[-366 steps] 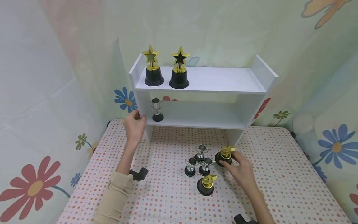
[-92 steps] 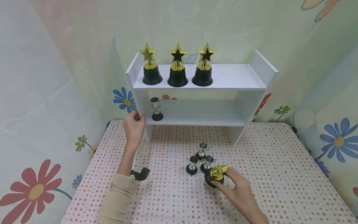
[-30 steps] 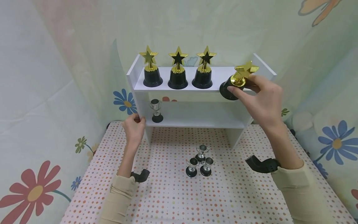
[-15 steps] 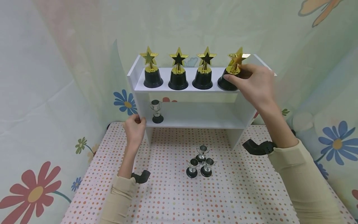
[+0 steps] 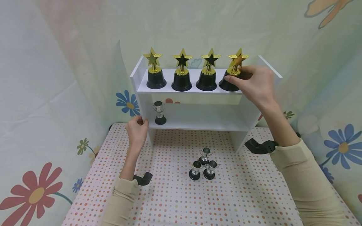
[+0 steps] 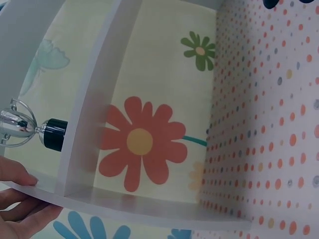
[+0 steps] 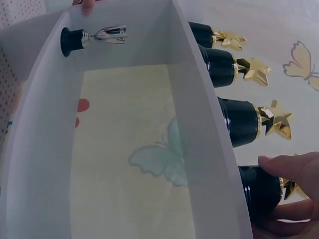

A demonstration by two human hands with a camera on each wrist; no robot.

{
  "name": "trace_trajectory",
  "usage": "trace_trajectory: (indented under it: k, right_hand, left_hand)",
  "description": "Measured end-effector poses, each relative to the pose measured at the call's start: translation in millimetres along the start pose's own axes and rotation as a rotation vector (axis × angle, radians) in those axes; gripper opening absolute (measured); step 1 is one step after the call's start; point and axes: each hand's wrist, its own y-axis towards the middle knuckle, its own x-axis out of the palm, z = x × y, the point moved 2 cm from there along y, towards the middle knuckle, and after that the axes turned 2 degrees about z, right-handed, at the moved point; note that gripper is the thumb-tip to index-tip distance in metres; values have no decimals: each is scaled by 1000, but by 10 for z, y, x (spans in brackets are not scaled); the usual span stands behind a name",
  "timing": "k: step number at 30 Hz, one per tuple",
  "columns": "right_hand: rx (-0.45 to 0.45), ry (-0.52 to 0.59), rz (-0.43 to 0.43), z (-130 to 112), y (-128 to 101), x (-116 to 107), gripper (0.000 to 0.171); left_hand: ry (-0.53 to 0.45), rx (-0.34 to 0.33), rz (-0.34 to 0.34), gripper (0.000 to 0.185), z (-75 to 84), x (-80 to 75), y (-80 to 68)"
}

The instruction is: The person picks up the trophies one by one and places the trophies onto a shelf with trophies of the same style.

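My right hand [image 5: 258, 83] pinches a gold star trophy [image 5: 230, 84] by its black base at the right end of the shelf unit's top board. The trophy stands upright there, its base on the board in the right wrist view. To its left, three matching star trophies [image 5: 182, 81] stand in a row. My left hand [image 5: 137, 130] grips the left side panel of the white shelf unit [image 5: 198, 125], thumb and fingers on either side of its edge in the left wrist view. Close to that hand, a small silver cup trophy [image 5: 160, 113] stands on the middle board.
Three more silver cup trophies [image 5: 209, 169] stand clustered on the dotted tablecloth [image 5: 175, 201] before the shelf unit. A flower-printed cloth backdrop [image 5: 85, 62] hangs behind and at both sides. Black wrist-worn devices [image 5: 260, 147] sit at both wrists.
My right hand took the last star trophy from the table, raised it to the top board and set it upright beside the others. Earlier it placed the third one. My left hand stayed put.
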Motion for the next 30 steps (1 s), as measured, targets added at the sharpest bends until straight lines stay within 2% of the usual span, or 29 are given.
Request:
trace_trajectory:
  k: [6, 10, 18, 21, 27, 30]
  right_hand:
    - [-4, 7, 7, 23, -15, 21, 60]
    - [11, 60, 13, 44, -86, 29, 60]
    - [8, 91, 116, 81, -364, 9, 59]
    - [-37, 110, 181, 92, -498, 25, 55]
    - [-233, 131, 332, 70, -838, 76, 46]
    - [-286, 133, 361, 38, -992, 98, 45]
  left_hand:
    - [2, -7, -1, 14, -11, -9, 6]
    - [-2, -13, 3, 14, -17, -13, -3]
    - [-30, 33, 57, 13, -2, 19, -33]
    - [-28, 38, 72, 14, 1, 20, -26]
    - [-25, 23, 103, 16, 1, 9, -28]
    - [-26, 28, 128, 16, 8, -2, -15]
